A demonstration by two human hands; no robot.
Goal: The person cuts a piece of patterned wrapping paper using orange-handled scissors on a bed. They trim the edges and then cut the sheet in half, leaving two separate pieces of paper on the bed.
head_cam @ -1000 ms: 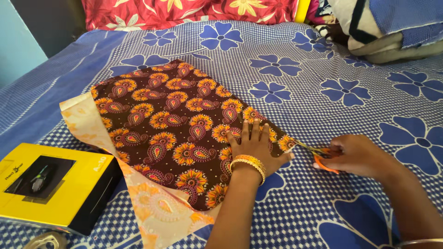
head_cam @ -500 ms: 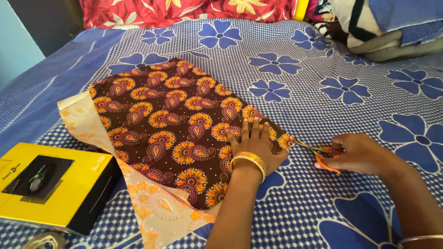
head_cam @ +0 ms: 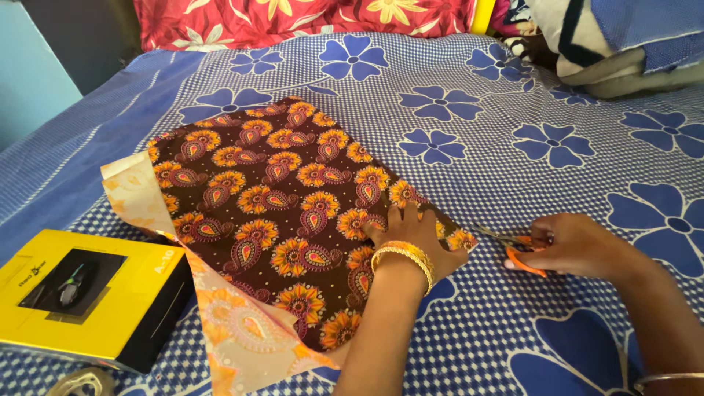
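A folded brown cloth (head_cam: 279, 191) with orange paisley print lies on the blue flowered bedsheet (head_cam: 469, 110); its pale orange underside shows along the left and near edges. My left hand (head_cam: 411, 238), with gold bangles at the wrist, rests on the cloth's right near corner, its fingers curled in. My right hand (head_cam: 576, 246) grips orange-handled scissors (head_cam: 513, 246) just to the right of that corner. The scissor blades point left toward the cloth edge and lie a little apart from it.
A yellow and black box (head_cam: 95, 293) sits on the bed at the near left, touching the cloth's pale edge. A metal object (head_cam: 73, 383) peeks in below it. Red flowered pillows (head_cam: 293, 18) line the head of the bed. Folded bedding (head_cam: 623, 44) is piled at the far right.
My left hand's fingers have curled from flat to bunched on the cloth corner. The scissors have drawn slightly back from the cloth edge. The view has shifted a little.
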